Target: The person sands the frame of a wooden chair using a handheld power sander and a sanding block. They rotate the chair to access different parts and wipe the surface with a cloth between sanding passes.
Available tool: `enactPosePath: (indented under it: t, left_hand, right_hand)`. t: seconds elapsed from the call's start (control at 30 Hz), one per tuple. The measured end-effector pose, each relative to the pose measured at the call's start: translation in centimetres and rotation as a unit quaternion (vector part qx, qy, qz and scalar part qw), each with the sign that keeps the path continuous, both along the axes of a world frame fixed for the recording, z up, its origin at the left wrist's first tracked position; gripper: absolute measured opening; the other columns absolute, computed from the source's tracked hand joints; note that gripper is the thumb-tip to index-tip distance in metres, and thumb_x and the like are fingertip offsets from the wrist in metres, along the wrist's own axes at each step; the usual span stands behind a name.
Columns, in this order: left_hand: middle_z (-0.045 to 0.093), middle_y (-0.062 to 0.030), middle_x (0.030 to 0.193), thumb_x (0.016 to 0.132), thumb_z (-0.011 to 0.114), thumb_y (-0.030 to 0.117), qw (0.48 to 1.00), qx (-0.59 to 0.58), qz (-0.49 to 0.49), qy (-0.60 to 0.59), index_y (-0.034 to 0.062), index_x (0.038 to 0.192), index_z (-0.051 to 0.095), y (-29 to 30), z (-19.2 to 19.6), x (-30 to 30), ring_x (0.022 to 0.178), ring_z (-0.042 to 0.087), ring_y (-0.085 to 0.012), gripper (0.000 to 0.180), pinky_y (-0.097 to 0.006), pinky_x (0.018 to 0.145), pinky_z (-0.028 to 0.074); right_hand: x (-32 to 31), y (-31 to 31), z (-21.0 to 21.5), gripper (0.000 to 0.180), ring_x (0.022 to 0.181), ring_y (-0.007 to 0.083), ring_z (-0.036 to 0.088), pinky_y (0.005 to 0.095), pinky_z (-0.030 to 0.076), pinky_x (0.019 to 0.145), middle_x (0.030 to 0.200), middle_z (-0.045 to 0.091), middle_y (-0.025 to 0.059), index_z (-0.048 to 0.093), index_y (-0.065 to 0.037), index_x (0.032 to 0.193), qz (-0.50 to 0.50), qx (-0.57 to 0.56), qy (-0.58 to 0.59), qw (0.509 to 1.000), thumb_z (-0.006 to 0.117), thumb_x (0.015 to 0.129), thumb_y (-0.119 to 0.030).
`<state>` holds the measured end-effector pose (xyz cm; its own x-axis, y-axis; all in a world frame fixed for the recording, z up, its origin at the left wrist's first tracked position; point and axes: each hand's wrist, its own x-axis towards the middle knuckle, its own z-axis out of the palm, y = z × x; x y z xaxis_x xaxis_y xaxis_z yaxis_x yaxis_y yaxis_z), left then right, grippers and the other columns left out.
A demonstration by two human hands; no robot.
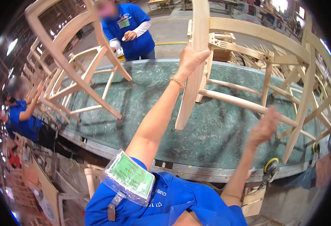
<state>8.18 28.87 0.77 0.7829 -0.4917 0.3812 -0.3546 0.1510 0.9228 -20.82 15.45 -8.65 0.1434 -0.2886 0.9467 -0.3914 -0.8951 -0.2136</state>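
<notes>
A pale, unfinished wooden chair frame (248,28) stands in front of me on a green-topped workbench (146,132). My left hand (192,61), a beaded bracelet at its wrist, is closed around the chair's broad left upright. Below that grip, the upright's lower end reaches down over the bench top. My right hand (265,127) is by the chair's near lower rail (231,101). It is smeared by motion, so I cannot tell whether it touches the rail or how its fingers are set. No seat panel shows in this frame.
Another bare chair frame (84,75) stands on the bench to the left, with more frames behind it. Further frames crowd the right end. A round sander-like tool (271,165) hangs at the near edge. Co-workers in blue stand across the bench (133,34) and at far left (24,116).
</notes>
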Motion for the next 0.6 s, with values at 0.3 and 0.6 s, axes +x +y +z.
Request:
enactPosePath:
  t: [0.3, 0.6]
  left_hand:
    - [0.067, -0.0097, 0.084, 0.071, 0.076, 0.022, 0.997, 0.000, 0.081, -0.013, -0.0008, 0.106, 0.056, 4.2, -2.3, -1.3, 0.068, 0.065, -0.0132, 0.046, -0.028, 0.060, 0.053]
    - [0.067, -0.0162, 0.090, 0.071, 0.077, 0.036, 0.997, 0.028, 0.053, -0.054, 0.0094, 0.115, 0.052, 10.1, -8.6, -12.0, 0.078, 0.068, -0.0330, 0.057, -0.040, 0.069, 0.054]
  right_hand:
    - [2.6, 7.0, -0.9, 0.042, 0.119, 0.0294, 0.051, 0.0406, 0.041, 0.102, 0.126, 0.058, 0.0098, 0.062, -0.008, 0.121, 0.151, 0.022, 0.216, 0.965, 0.070, 0.080, -0.009]
    - [-2.1, 6.9, -12.8, 0.019, 0.083, 0.0290, 0.059, 0.0450, 0.051, 0.074, 0.096, 0.058, 0.0142, 0.058, 0.001, 0.102, -0.011, -0.232, 0.103, 0.967, 0.053, 0.094, -0.016]
